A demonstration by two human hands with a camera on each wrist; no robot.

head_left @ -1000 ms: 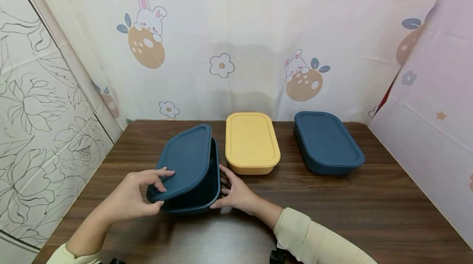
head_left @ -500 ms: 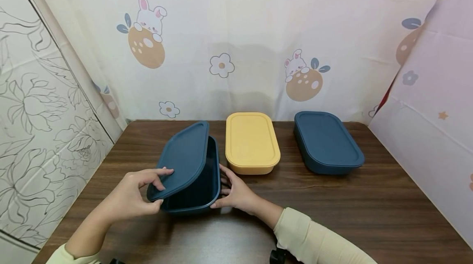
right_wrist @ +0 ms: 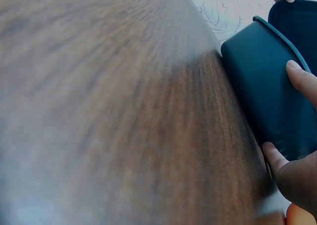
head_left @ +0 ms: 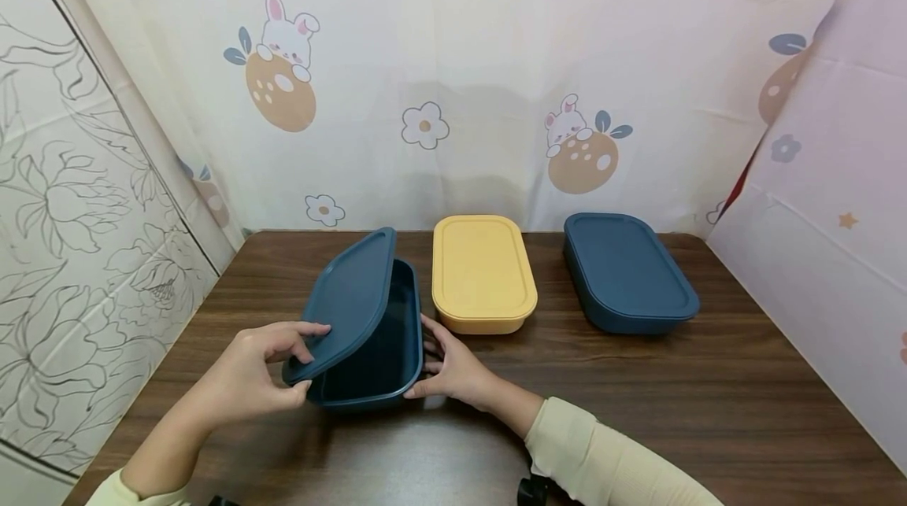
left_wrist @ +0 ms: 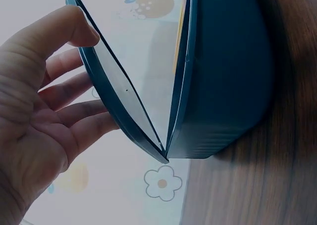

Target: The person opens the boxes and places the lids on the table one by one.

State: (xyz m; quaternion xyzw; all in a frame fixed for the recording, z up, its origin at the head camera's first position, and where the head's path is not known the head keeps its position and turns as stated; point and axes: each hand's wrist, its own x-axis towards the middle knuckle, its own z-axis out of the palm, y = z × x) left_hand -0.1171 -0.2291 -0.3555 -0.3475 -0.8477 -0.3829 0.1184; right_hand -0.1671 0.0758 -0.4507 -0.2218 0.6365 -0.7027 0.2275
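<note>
At the table's left, a dark blue rectangular food container stands on the wood with its lid tilted up along the right side. My left hand pinches the lid's near left edge, thumb on the rim and fingers on the top. In the left wrist view, a wedge-shaped gap separates the lid from the container wall. My right hand grips the container's near right corner, thumb in front and fingers along the side. The inside, as far as it shows, is dark and its bottom is hard to make out.
Just right of the blue container is a yellow container with its lid on. Farther right sits a second lidded blue container. A printed cloth hangs behind the wooden table.
My left hand has tilted the lid further up and to the left, widening the gap on the right. The right hand and the container body have stayed in place.
</note>
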